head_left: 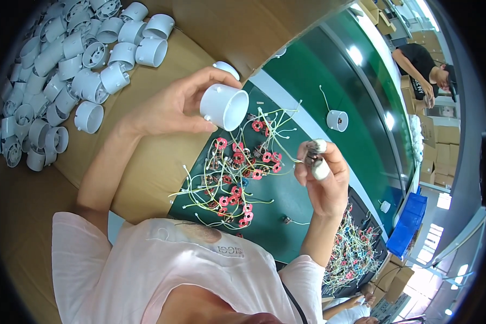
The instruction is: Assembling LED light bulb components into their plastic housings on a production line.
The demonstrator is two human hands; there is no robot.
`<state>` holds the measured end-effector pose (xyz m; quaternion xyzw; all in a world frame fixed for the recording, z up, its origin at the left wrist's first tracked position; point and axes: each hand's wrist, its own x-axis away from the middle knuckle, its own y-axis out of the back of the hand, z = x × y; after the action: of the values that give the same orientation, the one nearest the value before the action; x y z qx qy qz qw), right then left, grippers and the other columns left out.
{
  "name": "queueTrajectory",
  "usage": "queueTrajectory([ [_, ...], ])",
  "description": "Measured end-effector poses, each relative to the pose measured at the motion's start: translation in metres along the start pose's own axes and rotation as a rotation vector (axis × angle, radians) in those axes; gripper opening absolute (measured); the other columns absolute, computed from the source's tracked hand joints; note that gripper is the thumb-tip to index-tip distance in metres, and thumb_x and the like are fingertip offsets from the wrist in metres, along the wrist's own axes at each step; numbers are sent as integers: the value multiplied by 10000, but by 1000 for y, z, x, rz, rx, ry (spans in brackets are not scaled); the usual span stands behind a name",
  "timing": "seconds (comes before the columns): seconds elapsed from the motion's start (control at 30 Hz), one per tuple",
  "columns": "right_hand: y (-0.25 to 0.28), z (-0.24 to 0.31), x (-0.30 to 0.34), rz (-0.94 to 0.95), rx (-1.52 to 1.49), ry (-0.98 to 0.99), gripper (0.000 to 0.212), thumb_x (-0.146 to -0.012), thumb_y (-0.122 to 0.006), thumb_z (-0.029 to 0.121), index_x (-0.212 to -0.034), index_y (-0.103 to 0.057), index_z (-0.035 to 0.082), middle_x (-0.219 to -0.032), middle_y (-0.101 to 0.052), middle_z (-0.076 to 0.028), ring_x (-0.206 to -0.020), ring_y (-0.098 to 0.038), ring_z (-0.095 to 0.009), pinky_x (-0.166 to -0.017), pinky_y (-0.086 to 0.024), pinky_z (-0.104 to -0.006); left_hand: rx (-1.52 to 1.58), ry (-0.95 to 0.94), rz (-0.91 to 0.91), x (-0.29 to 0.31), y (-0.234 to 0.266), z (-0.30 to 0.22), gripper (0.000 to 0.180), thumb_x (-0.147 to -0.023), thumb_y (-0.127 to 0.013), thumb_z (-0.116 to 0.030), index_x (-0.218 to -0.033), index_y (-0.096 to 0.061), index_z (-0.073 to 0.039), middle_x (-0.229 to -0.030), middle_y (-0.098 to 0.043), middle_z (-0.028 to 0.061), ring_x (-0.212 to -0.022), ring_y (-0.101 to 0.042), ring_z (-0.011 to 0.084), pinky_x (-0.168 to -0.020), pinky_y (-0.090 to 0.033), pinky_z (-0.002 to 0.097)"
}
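My left hand (181,105) grips a short white plastic cylinder (225,107) between thumb and fingers, its open end turned to the right. In my right hand (328,181), thumb and finger pinch a small dark part (311,157) with a pale wire trailing to the left; the fingers hide much of it. Those two fingertips wear white covers. Between and below my hands, several small red ring-shaped parts with yellow-green wires (235,189) lie in a loose heap on a dark green surface (272,235). Another white cylinder (227,69) shows partly behind my left hand.
A cardboard box (162,75) at the left holds many white cylinders (86,81). On the green conveyor belt (308,70) sits a white cylinder (337,121) with a wire. A dark tray of wired parts (356,251) and a blue bin (407,224) are at right. Two people work nearby.
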<state>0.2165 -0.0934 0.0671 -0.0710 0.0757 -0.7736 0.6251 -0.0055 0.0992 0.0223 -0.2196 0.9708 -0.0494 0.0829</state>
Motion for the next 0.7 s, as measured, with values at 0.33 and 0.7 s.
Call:
queueTrajectory([
  [0.33, -22, 2, -8, 180, -750, -78, 385, -869, -611, 204, -1168, -481, -1, -885, -528, -115, -601, -498, -99, -461, -387, -217, 348, 34, 119, -3, -9, -1, 629, -741, -663, -11, -1298, -370, -24, -1204, -466, 49, -1122, -476, 142, -957, -418, 315],
  [0.7, -34, -10, -16, 169, -967, -157, 348, -911, -551, 280, -1161, -495, 45, -826, -507, -70, -553, -438, -74, -469, -345, -222, -113, 24, 23, 5, -28, -3, 685, -716, -700, -19, -1311, -362, -48, -1159, -489, 57, -1073, -498, 134, -915, -427, 301],
])
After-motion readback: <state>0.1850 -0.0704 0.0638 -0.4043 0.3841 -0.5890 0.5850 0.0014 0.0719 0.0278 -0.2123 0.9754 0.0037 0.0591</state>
